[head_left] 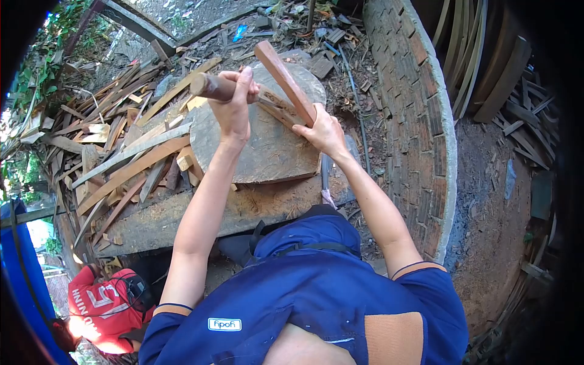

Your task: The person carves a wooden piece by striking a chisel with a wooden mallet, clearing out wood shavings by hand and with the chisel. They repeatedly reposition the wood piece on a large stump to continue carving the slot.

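Over the round wood block (255, 158), my left hand (234, 100) is wrapped round a thick brown wooden handle (213, 87), whose blunt end points left. What the handle joins at its far end is partly hidden. My right hand (322, 131) grips a long reddish-brown wooden stick (283, 79), which leans up and to the left. Between the two hands, a narrow dark piece (277, 109) runs slantwise above the block and reaches the right fingers; its exact form is hard to make out.
Wood strips (134, 164) are piled left of the block. A curved brick wall (407, 121) stands at the right. A person in a red shirt (106, 307) is at the lower left. More planks (505, 79) lean at the upper right.
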The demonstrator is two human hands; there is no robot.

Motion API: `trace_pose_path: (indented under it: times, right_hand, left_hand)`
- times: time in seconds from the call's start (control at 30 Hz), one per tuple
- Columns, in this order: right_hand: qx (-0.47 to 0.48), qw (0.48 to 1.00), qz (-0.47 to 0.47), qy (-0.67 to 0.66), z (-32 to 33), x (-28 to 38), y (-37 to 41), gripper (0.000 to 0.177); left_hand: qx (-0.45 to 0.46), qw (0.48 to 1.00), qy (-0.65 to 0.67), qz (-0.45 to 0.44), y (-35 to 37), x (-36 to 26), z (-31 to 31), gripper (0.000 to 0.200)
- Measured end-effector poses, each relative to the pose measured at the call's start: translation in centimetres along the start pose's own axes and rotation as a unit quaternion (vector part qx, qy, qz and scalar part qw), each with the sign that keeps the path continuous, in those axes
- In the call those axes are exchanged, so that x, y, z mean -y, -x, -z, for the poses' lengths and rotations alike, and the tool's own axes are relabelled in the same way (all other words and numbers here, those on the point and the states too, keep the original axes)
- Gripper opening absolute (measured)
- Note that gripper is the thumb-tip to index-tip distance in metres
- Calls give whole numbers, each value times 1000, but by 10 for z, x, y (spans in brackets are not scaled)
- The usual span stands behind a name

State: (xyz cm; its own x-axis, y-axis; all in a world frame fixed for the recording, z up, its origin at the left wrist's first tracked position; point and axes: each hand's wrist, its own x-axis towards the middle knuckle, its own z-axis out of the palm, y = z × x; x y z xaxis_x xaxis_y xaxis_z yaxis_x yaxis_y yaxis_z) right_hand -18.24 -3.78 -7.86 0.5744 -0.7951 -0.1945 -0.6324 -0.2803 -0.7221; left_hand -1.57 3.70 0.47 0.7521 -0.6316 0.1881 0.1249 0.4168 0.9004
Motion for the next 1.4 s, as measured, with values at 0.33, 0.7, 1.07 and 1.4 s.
trace_pose_path:
  times: [0.33,0.7,1.07,1.4]
  right_hand:
    - [-20,995,54,76,-1,11,14,58]
    - [-34,994,61,82,-4,11,13,55]
    - [-36,942,294,-159,140,117,23,40]
    - [-23,930,368,3,167,138,74,46]
  left_hand:
    - [30,999,-15,26,4,0,-9,18]
    - [62,997,-34,16,8,17,4,17]
    - [76,981,-178,-7,17,20,-14,13]
    - [85,985,-124,-80,18,27,-26,16]
